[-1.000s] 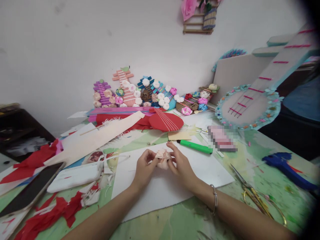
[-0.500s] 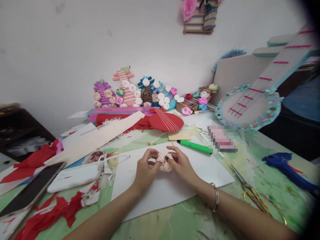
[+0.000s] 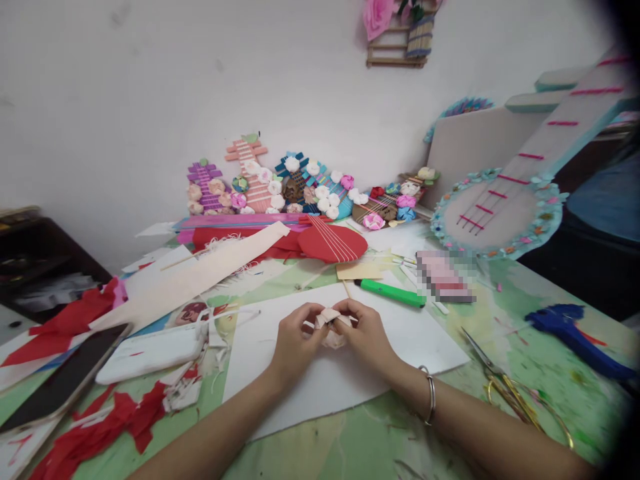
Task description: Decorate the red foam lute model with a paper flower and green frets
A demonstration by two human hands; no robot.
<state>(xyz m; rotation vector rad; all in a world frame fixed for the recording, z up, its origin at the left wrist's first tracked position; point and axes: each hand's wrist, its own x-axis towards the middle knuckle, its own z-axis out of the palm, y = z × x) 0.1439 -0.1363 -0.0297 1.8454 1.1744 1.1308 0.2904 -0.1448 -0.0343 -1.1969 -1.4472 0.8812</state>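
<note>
Over the white sheet (image 3: pixel 320 390), about midway between its left and right edges, the person's two hands hold a small flower (image 3: pixel 334 342) of cream, creased, thin paper, its folds overlapping like petals. The left hand (image 3: pixel 299 340) pinches one side between thumb and fingers, the right hand (image 3: pixel 367 335) pinches the other; the fingertips hide much of it. By the sheet's far edge lies a smooth green marker (image 3: pixel 393 293). A pink, flat, pixelated thing (image 3: pixel 445 277) sits beyond; any label is unreadable. Toward the right edge of the table (image 3: pixel 320 447) are gold-handled metal scissors (image 3: pixel 505 383) and a blue plastic glue gun (image 3: pixel 583 341). Crumpled red paper (image 3: pixel 127 417) and a dark-screened phone (image 3: pixel 65 377) crowd the near left corner. A flat red lute (image 3: pixel 333 241) with white strings rests toward the far edge.
</note>
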